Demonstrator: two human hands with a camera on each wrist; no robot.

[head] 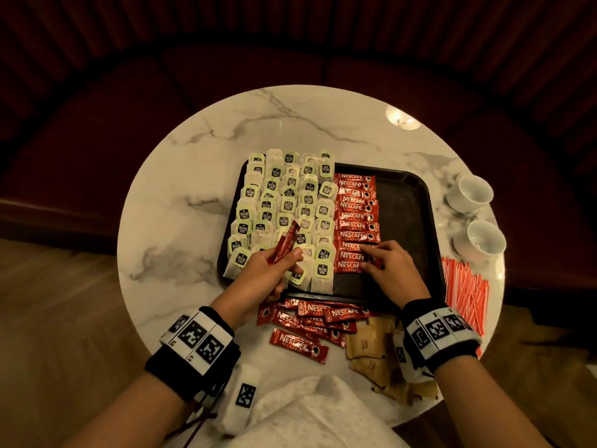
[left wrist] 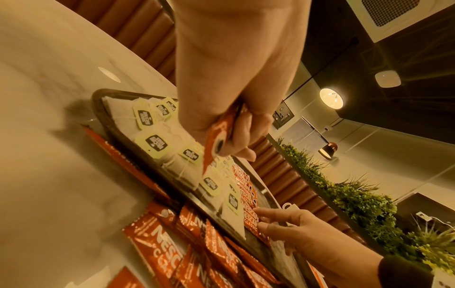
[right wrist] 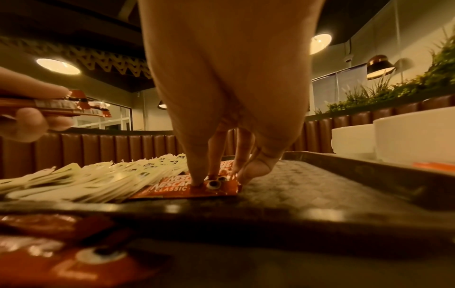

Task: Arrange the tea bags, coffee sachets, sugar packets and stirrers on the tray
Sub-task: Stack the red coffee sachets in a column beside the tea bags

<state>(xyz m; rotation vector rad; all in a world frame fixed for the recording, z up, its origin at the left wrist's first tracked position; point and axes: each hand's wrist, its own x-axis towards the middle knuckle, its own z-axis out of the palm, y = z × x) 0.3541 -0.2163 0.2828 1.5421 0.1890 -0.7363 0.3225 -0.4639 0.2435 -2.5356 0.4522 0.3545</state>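
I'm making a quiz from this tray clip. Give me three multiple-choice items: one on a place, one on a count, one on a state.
1. Where do the brown sugar packets lie?
A on the tray
B on the table, near side
C in a cup

2. How many white cups stand right of the tray?
A one
B two
C four

3. What is the left hand doing?
A lying flat
B holding red coffee sachets
C lifting a cup

Answers: 1 B, they lie before the tray's near rim; 2 B, two show; 3 B, fingers curl round them.

Black tray point(head: 410, 202), red coffee sachets point(head: 355, 218), pale green-tagged tea bags point(head: 284, 202), white veined marble table point(head: 200, 163)
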